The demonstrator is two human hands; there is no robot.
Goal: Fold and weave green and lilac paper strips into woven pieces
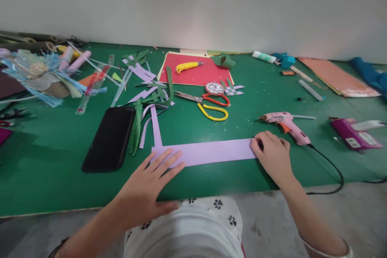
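Note:
A long lilac paper strip (216, 153) lies flat across the front of the green table. My left hand (159, 175) rests on its left end, fingers spread and stretched out. At the strip's right end, my right hand (272, 155) has its fingers curled together, pinching the paper's edge. Thin lilac and green paper strips (155, 125) lie just beyond my left hand. To the left of them is a black phone (109, 139). Beyond the long strip lie scissors (208, 105) with one red and one yellow handle. A pink glue gun (286, 123) lies close past my right hand.
A yellow-handled cutter (189, 66) lies on red paper (196, 78) at the back. Ribbons and wrapped craft pieces crowd the left side. A purple power socket (355, 133) stands at the right. The glue gun's cord (335, 165) droops over the table's front edge.

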